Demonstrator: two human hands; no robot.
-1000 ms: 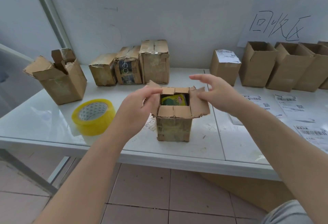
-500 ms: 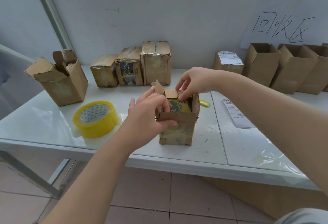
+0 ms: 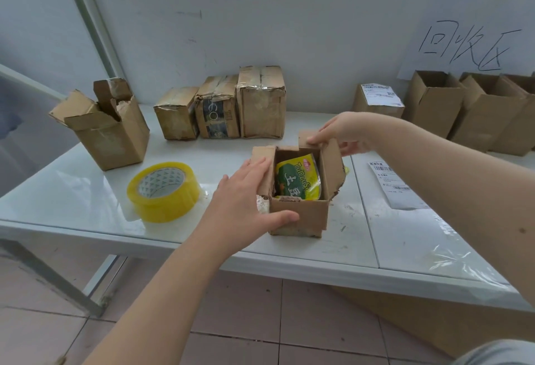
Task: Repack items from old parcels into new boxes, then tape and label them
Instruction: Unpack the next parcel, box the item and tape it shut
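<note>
A small worn cardboard parcel (image 3: 301,217) stands open near the front edge of the white table (image 3: 86,197). Inside it a yellow and green snack packet (image 3: 298,181) shows. My left hand (image 3: 246,194) lies against the parcel's left side, fingers straight on the left flap and thumb across the front wall. My right hand (image 3: 341,133) reaches over the back of the parcel and pinches the far flap, with the right flap standing up beside it. A roll of yellow tape (image 3: 163,191) lies flat to the left of the parcel.
An opened torn box (image 3: 104,130) stands at the left. Three sealed old parcels (image 3: 223,107) line the back wall. A labelled box (image 3: 376,101) and several open new boxes (image 3: 474,110) stand at the right. A shipping label (image 3: 396,185) lies right of the parcel.
The flaps have been spread wider and the packet shows more. My left hand has dropped from the front flap to the parcel's left side; my right hand has shifted to the far flap.
</note>
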